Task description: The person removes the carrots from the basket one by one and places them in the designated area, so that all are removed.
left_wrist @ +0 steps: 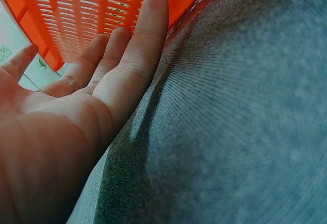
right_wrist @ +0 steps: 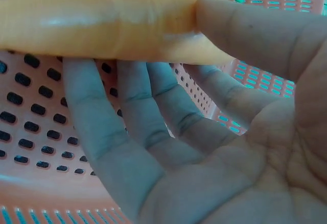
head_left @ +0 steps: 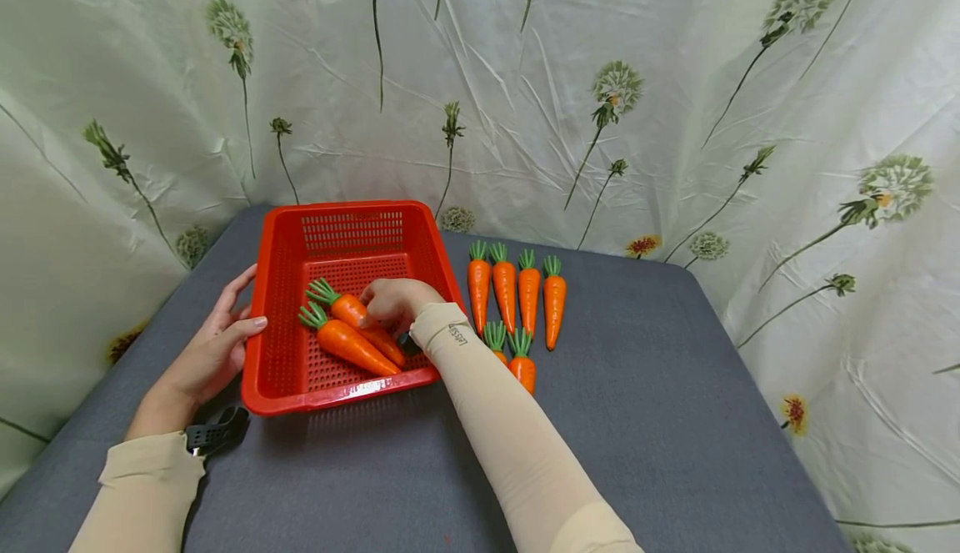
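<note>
A red plastic basket [head_left: 341, 394] with a perforated floor and slotted walls stands on the grey table. Inside lie two orange carrots with green tops: a front carrot [head_left: 352, 344] and, behind it, a rear carrot [head_left: 348, 309]. My right hand [head_left: 397, 301] reaches into the basket and holds the rear carrot; in the right wrist view this carrot [right_wrist: 112, 25] lies between thumb and fingers. At the basket's left side is my left hand [head_left: 213, 353], its thumb by the rim. The left wrist view shows the fairly straight fingers [left_wrist: 148, 40] against the slotted outer wall [left_wrist: 76, 15].
Right of the basket, several carrots [head_left: 528, 290] lie side by side in a row, tops pointing away. In front of them are two more carrots [head_left: 522, 369], partly covered by the right sleeve [head_left: 517, 436]. A flower-print curtain [head_left: 525, 103] hangs behind the table [head_left: 637, 419].
</note>
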Demonstrator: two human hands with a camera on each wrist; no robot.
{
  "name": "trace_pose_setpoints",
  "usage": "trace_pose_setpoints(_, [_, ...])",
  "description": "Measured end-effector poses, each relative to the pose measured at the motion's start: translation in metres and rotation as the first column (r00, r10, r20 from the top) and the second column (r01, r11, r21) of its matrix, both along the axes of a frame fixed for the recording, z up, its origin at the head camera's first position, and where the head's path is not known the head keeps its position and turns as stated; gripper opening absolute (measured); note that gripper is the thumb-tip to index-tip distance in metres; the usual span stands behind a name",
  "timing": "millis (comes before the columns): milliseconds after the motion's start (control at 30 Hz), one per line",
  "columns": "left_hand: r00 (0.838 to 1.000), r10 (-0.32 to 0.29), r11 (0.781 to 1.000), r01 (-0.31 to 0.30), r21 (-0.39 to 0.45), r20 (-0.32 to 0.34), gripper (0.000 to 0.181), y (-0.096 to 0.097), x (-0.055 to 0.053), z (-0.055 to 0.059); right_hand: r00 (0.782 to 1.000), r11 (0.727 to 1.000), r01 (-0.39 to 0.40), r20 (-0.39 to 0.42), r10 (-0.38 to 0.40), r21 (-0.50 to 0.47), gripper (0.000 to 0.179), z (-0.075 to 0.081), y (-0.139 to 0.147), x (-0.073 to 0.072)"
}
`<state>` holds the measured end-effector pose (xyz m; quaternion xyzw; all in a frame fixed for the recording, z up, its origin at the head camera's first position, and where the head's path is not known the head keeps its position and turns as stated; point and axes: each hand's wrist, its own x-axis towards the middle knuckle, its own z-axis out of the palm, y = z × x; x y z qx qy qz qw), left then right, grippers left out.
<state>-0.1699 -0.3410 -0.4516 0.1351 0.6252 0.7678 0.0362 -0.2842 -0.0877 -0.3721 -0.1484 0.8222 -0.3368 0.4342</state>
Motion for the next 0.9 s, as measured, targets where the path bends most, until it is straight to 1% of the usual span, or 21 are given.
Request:
trace_pose_setpoints(133, [1.0,0.003,1.0,-0.003,-0.002,-0.001,0.071,-0.0004,0.0004,-0.0005,1.0,1.0,0.003,-0.008,-0.003,-0.006,0.038,-0.0006,-0.0002,0.0])
trace_pose_setpoints(200, [1.0,0.002,1.0,-0.002,0.001,-0.001,0.071,-0.0005,0.0004,-0.0004,1.0,1.0,-0.001,-0.009,0.001,-0.013,0.033,-0.0006,-0.0003,0.0003])
trace_pose_setpoints(267, [1.0,0.0,1.0,0.0,0.006,-0.001,0.071,-0.0006,0.0004,-0.0003,1.0,1.0,0.003,-0.017,-0.003,-0.012,0.032,-0.0004,-0.0003,0.0006])
trace_pose_setpoints(533, [1.0,-0.003,1.0,0.003,0.0,0.0,0.072,-0.0004,0.0003,0.0006,0.996,0.999,0.013,-0.088,-0.01,0.033,0.042,-0.0003,-0.002,0.0005])
trace_pose_setpoints(733, [1.0,-0.003,1.0,0.003,0.004,-0.003,0.071,-0.0004,0.0004,0.0006,0.994,1.0,0.021,-0.108,-0.018,0.019,0.04,-0.0004,-0.0018,0.0037])
trace_pose_setpoints(900, [1.0,-0.01,1.0,0.01,0.01,-0.008,0.071,-0.0002,0.0005,0.0004,0.992,0.999,0.032,-0.122,-0.03,0.013,0.043,-0.0005,0.0003,0.0055])
